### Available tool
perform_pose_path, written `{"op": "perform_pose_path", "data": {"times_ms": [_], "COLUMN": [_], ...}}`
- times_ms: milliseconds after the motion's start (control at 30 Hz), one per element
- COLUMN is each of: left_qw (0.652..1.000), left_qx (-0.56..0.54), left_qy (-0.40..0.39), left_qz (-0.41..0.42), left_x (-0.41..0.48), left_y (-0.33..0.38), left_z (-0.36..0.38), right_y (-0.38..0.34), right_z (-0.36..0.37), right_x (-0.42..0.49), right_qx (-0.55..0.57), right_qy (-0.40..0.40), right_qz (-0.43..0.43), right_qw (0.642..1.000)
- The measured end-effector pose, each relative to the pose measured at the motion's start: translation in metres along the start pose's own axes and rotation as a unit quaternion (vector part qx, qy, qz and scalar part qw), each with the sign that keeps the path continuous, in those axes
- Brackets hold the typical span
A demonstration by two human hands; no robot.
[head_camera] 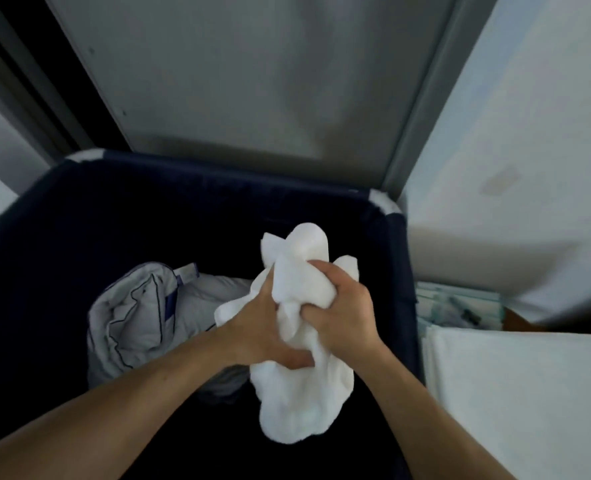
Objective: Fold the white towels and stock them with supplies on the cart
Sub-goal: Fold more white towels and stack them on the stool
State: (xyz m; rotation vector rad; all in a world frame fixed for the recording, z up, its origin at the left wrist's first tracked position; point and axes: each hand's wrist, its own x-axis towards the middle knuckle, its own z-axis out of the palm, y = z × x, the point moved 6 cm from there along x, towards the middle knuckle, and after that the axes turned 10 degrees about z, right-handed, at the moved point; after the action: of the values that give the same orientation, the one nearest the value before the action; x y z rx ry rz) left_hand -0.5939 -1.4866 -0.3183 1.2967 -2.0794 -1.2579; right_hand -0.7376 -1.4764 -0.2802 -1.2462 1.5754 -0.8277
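Observation:
A crumpled white towel (297, 386) hangs bunched above the dark navy laundry bin (217, 174). My left hand (256, 327) grips the towel's middle from the left, thumb curled into the fabric. My right hand (342, 313) clutches the upper part from the right, fingers dug into the cloth. The towel's top sticks up past both hands and its lower end dangles below them.
A grey pillowcase or bedding piece with dark piping (138, 317) lies in the bin at the left. Folded white linen (515, 393) and a stack of pale packets (460, 306) sit on the cart at the right. A grey door panel (252, 74) stands behind the bin.

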Motion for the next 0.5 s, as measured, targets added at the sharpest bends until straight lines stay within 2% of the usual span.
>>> {"op": "perform_pose_path", "data": {"times_ms": [133,233,300,400,433,500], "left_qw": [0.992,0.980,0.974,0.961,0.956,0.945], "left_qx": [0.014,-0.019,-0.045,-0.073,-0.094,-0.140], "left_qy": [0.118,0.184,0.197,0.205,0.200,0.170], "left_qz": [0.041,0.079,0.108,0.168,0.192,0.243], "left_x": [-0.014,-0.027,-0.037,-0.053,-0.059,-0.070], "left_y": [0.090,0.145,0.178,0.227,0.241,0.269], "left_z": [0.001,0.003,0.008,0.007,0.006,0.008], "right_y": [-0.063,-0.095,-0.102,-0.093,-0.086,-0.067], "right_z": [-0.060,-0.109,-0.144,-0.196,-0.209,-0.222], "right_x": [-0.059,-0.103,-0.131,-0.159,-0.165,-0.177], "right_qx": [-0.002,0.017,0.032,-0.036,-0.072,-0.086], "right_qy": [0.003,-0.061,-0.079,-0.027,-0.018,-0.053], "right_qz": [-0.082,-0.152,-0.177,-0.211,-0.201,-0.146], "right_qw": [0.997,0.986,0.980,0.976,0.977,0.984]}}
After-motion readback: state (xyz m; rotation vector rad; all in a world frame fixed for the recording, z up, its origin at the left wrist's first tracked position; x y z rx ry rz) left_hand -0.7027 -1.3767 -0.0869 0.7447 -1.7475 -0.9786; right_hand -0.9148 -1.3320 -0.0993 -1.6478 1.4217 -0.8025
